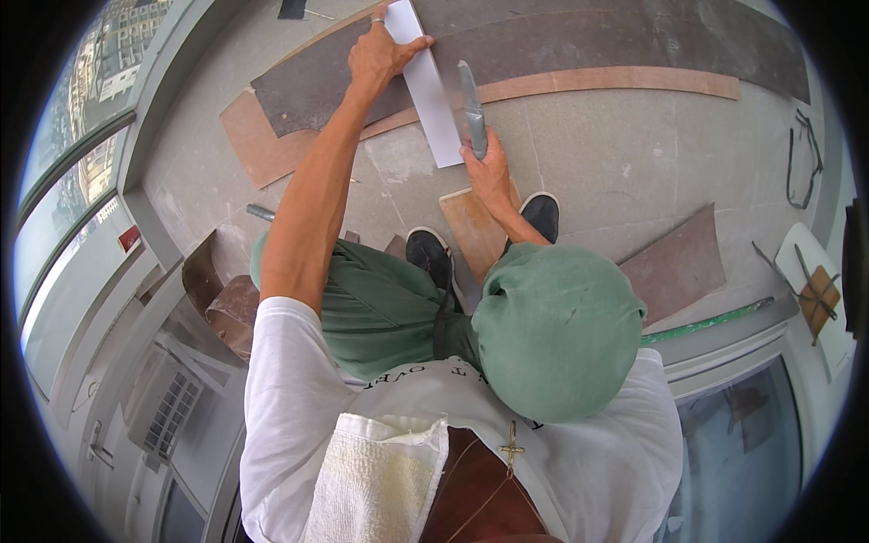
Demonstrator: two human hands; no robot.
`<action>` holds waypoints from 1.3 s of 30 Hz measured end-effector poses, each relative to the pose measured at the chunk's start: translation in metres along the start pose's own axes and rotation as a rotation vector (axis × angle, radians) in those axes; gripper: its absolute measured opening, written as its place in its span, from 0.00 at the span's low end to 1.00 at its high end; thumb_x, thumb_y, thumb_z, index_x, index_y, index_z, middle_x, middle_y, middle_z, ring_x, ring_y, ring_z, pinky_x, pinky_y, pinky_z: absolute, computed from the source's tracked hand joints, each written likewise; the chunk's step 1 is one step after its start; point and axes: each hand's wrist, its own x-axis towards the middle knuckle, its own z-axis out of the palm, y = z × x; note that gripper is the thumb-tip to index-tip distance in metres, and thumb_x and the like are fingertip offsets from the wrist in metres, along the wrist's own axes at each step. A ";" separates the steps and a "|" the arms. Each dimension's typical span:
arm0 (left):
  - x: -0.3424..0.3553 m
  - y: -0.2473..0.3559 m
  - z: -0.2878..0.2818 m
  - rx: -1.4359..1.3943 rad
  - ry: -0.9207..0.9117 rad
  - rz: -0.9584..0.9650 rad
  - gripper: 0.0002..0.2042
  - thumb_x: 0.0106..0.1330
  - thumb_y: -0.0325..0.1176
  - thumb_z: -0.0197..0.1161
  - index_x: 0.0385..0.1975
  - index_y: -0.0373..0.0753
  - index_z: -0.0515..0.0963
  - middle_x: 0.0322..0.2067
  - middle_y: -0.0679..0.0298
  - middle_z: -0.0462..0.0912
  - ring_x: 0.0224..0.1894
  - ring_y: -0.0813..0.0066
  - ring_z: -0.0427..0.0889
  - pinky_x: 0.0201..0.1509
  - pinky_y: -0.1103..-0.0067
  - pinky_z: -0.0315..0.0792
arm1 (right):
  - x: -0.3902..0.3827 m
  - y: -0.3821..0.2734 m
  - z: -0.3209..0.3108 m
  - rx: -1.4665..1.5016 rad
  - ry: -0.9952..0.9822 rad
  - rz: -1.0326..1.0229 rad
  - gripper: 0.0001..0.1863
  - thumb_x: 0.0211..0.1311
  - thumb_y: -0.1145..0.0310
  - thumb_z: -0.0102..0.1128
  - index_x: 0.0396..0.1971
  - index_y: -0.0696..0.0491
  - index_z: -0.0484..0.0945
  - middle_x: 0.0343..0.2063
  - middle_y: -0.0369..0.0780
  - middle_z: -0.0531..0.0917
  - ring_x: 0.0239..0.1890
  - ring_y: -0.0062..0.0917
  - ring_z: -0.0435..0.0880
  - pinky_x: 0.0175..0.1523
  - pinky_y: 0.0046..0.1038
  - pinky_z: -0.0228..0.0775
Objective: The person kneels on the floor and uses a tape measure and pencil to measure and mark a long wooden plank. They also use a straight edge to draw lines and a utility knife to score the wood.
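Note:
My left hand [378, 56] is closed on the upper part of a long white strip [431, 110], thumb on its right edge. The strip lies slantwise across a large dark brown sheet [561, 41], its near end reaching over the bare floor. In my right hand [490, 172] is a grey knife-like tool [472, 101], gripped low with its narrow end pointing away from me. The tool is beside the strip's right edge, apart from it. Its exact kind is unclear.
Under the dark sheet's edge show reddish-brown board strips [625, 80]. A wooden plank [472, 233] lies between my shoes. To the right are a brown offcut [679, 262], a green strip [706, 320] and a black strap [801, 158]. Windows [77, 172] line the left.

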 end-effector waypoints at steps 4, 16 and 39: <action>-0.001 0.004 -0.003 0.029 0.003 0.015 0.54 0.47 0.72 0.68 0.69 0.40 0.61 0.25 0.54 0.86 0.30 0.61 0.89 0.41 0.68 0.82 | 0.002 0.011 0.002 -0.006 0.029 -0.010 0.25 0.59 0.68 0.61 0.56 0.59 0.71 0.48 0.53 0.79 0.54 0.49 0.76 0.59 0.43 0.65; -0.020 -0.016 -0.008 0.425 0.067 0.546 0.54 0.40 0.64 0.76 0.70 0.47 0.62 0.70 0.59 0.61 0.74 0.60 0.55 0.75 0.57 0.55 | 0.004 0.016 -0.006 -0.088 0.084 -0.067 0.20 0.63 0.65 0.62 0.53 0.57 0.74 0.40 0.43 0.82 0.42 0.30 0.81 0.50 0.32 0.71; -0.038 0.022 -0.010 0.197 -0.180 0.285 0.65 0.29 0.39 0.86 0.72 0.35 0.49 0.75 0.55 0.42 0.77 0.56 0.41 0.63 0.49 0.73 | 0.062 -0.058 -0.008 -0.295 -0.147 0.002 0.29 0.74 0.47 0.44 0.52 0.61 0.72 0.36 0.56 0.83 0.40 0.51 0.83 0.46 0.44 0.72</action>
